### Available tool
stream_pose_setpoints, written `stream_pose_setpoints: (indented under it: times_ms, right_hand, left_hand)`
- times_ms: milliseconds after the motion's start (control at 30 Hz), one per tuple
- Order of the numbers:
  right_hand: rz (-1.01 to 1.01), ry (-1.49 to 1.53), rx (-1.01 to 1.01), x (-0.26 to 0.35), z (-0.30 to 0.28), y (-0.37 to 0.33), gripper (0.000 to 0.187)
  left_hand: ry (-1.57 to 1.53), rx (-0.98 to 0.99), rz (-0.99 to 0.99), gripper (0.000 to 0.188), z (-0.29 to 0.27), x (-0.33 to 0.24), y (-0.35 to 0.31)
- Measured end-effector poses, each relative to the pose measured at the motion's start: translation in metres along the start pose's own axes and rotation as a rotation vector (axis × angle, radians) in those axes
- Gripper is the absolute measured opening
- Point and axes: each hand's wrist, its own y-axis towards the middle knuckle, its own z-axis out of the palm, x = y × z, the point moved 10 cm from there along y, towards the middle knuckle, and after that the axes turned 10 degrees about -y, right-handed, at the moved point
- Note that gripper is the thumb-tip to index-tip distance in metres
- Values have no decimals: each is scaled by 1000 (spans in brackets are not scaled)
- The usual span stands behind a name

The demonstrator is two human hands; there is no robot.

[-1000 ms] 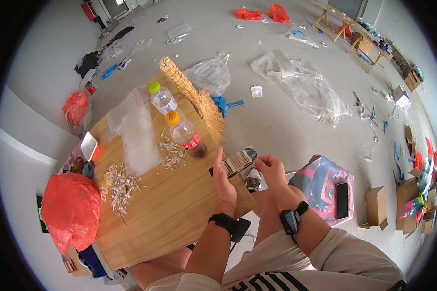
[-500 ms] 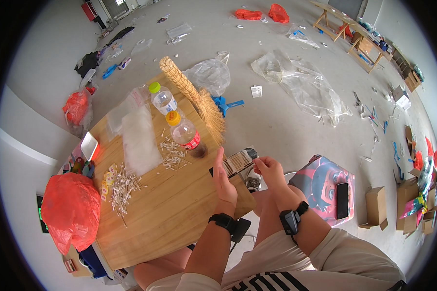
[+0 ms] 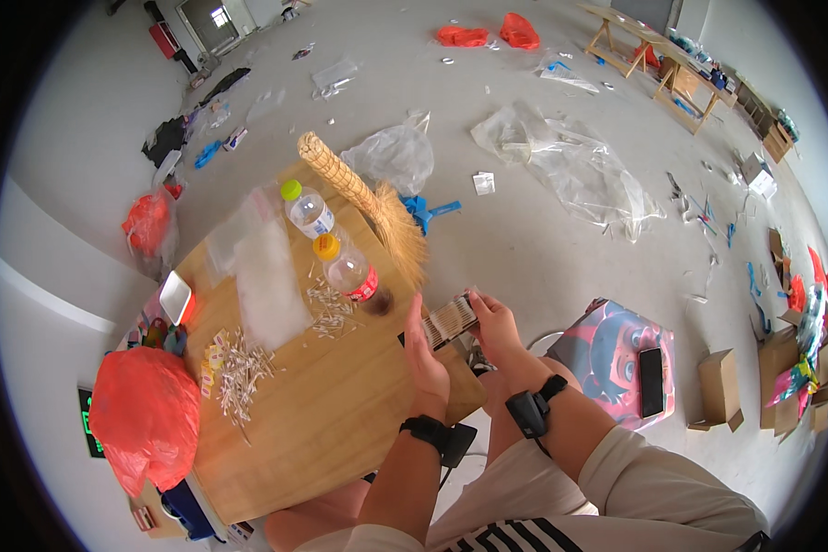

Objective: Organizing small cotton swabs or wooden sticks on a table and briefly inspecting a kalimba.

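A person seated at a wooden table handles a flat packet of pale sticks at the table's right edge. The right hand pinches the packet's right end between thumb and bent fingers; the left hand stands edge-up at the other end, fingers straight and together, its thumb hidden, so whether it grips cannot be told. The step in hand appears to be steadying the packet between both hands; the next move calls for a light, level hold. On the tabletop, loose cotton swabs lie heaped at left beside a red plastic bag, with clear plastic bags, a green-capped bottle, a yellow-capped bottle and a straw broom farther off. At right, a phone rests on a patterned box; beyond, plastic sheeting litters the grey floor before a far trestle table.
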Motion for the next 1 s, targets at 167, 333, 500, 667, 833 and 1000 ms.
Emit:
stream_pose_setpoints:
  times_ms: [167, 333, 500, 667, 833, 1000]
  right_hand:
    - [-124, -578, -247, 34, -20, -13, 32]
    - [-7, -643, -173, 30, -40, -22, 27]
    - [33, -571, -76, 19, -43, -23, 21]
    - [21, -615, -15, 20, -33, -24, 22]
    - [-9, -570, -12, 19, -38, -18, 22]
    - [-79, -608, -2, 23, -36, -16, 21]
  left_hand:
    - [11, 1, 18, 81, -5, 4, -1]
    - [-2, -11, 4, 80, -10, 10, 0]
    - [-14, -26, -8, 79, -7, 9, -1]
    - [-19, -25, -16, 79, -7, 7, 0]
    - [-25, -23, -10, 79, -6, 6, -1]
    - [-29, -28, -6, 80, -6, 7, -1]
